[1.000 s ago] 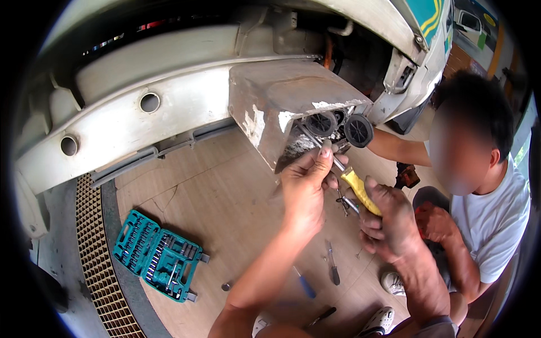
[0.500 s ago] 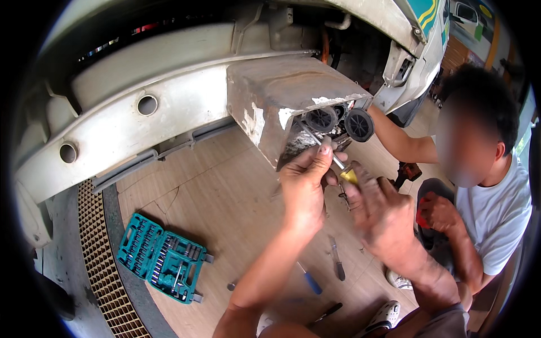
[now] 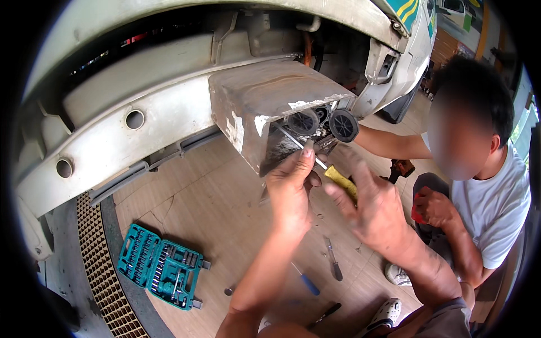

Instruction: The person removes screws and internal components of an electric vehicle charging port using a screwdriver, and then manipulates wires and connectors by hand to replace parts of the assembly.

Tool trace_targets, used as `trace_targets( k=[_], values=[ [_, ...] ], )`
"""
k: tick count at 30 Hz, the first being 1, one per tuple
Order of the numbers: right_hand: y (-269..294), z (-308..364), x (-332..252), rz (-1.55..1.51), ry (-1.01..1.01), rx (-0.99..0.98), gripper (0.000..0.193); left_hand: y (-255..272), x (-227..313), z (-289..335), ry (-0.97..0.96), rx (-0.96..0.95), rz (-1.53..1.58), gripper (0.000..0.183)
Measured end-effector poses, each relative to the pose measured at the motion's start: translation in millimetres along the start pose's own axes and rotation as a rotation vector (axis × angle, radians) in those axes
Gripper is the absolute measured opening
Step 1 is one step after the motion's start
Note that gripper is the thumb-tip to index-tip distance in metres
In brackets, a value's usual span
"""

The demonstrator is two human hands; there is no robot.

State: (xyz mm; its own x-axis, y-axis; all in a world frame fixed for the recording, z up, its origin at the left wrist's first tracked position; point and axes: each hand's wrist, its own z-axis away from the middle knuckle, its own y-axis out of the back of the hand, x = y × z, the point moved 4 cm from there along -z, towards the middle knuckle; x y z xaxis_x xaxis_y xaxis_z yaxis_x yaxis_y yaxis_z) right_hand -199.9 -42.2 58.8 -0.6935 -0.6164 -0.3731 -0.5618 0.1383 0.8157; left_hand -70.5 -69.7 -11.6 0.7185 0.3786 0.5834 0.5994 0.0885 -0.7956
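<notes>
The left hand (image 3: 290, 186) pinches the steel shaft of a yellow-handled screwdriver (image 3: 341, 182) between thumb and fingers. The right hand (image 3: 378, 209) is around the handle, fingers parted; blur leaves me unable to tell whether they grip it. Just beyond the left fingertips, the shaft reaches into the open end of a rusty metal box (image 3: 282, 84), near two black round caps (image 3: 344, 125). Right of the fingers is a co-worker (image 3: 487, 211). Well below them lies a blue-handled screwdriver (image 3: 309, 284); farther left, an open teal socket-set case (image 3: 168, 286).

Edges bow into black; the right hand (image 3: 373, 204) blurs.
</notes>
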Motion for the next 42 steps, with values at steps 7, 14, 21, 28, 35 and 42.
trace_targets(
  k=[7, 14, 21, 28, 35, 42],
  values=[
    [-1.3, 5.9, -18.3, 0.242, 0.226, 0.071, 0.039, 18.9, 1.4, 13.2, -0.039, -0.020, -0.050, 0.027],
    [6.5, 1.6, -11.8, -0.111, 0.040, -0.019, 0.027, 42.9, -14.1, 24.8, 0.054, 0.063, -0.084, 0.024],
    [-7.6, -17.7, -3.1, -0.220, 0.226, 0.034, 0.021, 80.6, -39.6, 38.5, 0.038, 0.092, -0.274, 0.018],
    [-14.6, 6.8, 5.3, -0.160, 0.336, 0.163, 0.023, 244.6, -171.4, 57.9, 0.004, -0.268, -0.839, 0.029],
    [-67.9, 145.1, 136.0, -0.394, -0.209, 0.001, 0.028, 216.1, -232.5, 120.4, 0.231, -0.446, -1.576, 0.022],
    [-151.4, 294.2, 261.2, -0.075, -0.587, -0.029, 0.027, 201.4, -282.3, 117.2, 0.120, -0.890, -1.570, 0.040]
  ],
)
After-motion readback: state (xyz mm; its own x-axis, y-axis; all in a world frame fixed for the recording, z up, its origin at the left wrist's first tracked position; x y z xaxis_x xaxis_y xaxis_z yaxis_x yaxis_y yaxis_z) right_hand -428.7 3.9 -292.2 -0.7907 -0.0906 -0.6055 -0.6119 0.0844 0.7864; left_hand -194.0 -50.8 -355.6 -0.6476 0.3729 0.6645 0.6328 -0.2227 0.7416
